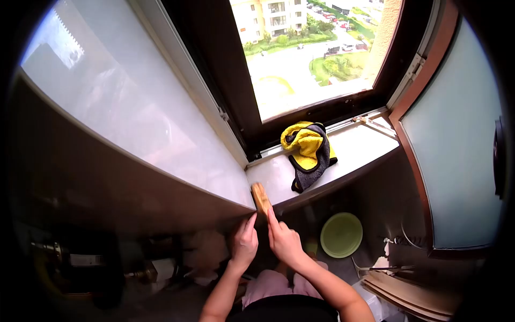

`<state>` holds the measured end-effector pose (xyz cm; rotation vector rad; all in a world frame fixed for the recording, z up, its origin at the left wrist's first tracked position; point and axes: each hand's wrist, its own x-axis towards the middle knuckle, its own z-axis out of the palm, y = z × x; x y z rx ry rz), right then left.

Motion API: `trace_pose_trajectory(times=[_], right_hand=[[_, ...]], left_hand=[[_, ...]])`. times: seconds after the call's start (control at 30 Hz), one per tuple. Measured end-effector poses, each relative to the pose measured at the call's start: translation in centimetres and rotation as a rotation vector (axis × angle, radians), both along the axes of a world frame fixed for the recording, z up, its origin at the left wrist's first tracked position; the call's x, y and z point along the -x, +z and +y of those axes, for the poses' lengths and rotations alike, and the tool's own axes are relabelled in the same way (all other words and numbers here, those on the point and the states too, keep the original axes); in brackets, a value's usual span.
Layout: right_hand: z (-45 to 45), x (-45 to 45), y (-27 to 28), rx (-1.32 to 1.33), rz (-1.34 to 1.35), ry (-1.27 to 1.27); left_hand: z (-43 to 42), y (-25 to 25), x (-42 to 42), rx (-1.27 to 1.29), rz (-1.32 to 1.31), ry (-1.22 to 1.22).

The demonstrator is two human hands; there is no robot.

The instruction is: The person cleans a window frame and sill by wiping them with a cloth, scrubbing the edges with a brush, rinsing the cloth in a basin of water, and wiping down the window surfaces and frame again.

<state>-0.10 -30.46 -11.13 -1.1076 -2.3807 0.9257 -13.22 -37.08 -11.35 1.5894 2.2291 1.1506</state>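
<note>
Near the centre of the frame, a wooden handle [261, 197] rests at the inner end of the white sill [370, 142], right beside the corner of the glossy white desk [139, 112] that fills the upper left. The right hand [286, 244], below centre, has its fingers closed on the near end of the handle, with the index finger stretched along the wood. Whatever lies on the handle's underside is hidden, so whether it is a brush cannot be told. The left hand [245, 246] is just to the left, its fingers straight and held narrow, the tips at or very near the desk's corner; whether they touch it or pinch something small, I cannot tell. The step in hand seems to be working the handle along the tight join between sill and desk. The next move would call for a steady right grip, light pressure and short strokes that follow the desk's edge, with the left fingers kept out of its path. A crumpled yellow and grey cloth [309, 150] lies on the sill, upper right of the handle and well apart from both hands, beneath the window [316, 53] at top centre.
</note>
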Motion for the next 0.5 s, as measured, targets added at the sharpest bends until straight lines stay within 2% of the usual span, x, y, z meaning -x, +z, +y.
trace_pose_trajectory(times=[0.1,0.17,0.3,0.5], right_hand=[[3.7,4.4,-1.3,-0.088,0.131,-0.049],[3.0,4.2,-0.9,-0.155,0.088,-0.041],[-1.5,-1.4,-0.1,-0.121,-0.057,0.026],[3.3,3.3,-0.9,-0.256,0.035,-0.028]], left_hand=[[0.1,0.6,-0.5,0.027,-0.062,-0.008],[0.4,-0.3,-0.5,-0.046,-0.044,-0.001],[0.8,0.0,-1.0,0.002,0.008,0.065],[0.7,0.4,-1.7,-0.011,0.100,0.091]])
